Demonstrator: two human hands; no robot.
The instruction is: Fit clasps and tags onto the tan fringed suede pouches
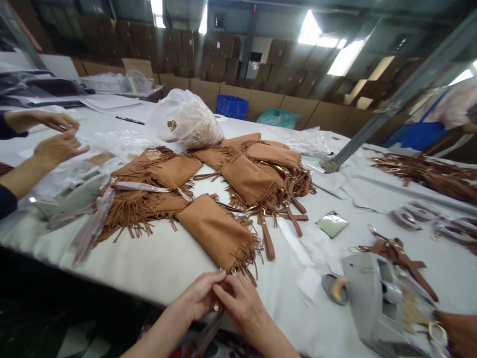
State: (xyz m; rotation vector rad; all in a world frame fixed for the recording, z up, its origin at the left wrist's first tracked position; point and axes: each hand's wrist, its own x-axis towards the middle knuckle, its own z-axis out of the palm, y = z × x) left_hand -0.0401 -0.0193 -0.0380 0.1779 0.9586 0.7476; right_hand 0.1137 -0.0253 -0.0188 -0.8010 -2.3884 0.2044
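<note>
A brown fringed pouch (214,231) lies flat near the table's front edge, its fringe towards the right. At its near corner, my left hand (201,297) and my right hand (242,302) meet with fingertips pinched together. Both are closed on the end of a strap (208,334) with gold-coloured metal fittings, which hangs below my hands over the edge. My fingers hide most of the fitting. Beyond the pouch lies a pile of similar fringed pouches (248,179), some with short wrist loops (267,238). More pouches (149,189) lie to the left, with plastic-wrapped straps (97,223) across them.
A co-worker's hands (55,144) are at the left, by a grey tape dispenser (74,194). Another grey dispenser (367,298), a tape roll (336,288) and a phone (333,223) lie right. A stuffed plastic bag (186,117) stands behind; a metal post (372,119) slants upward.
</note>
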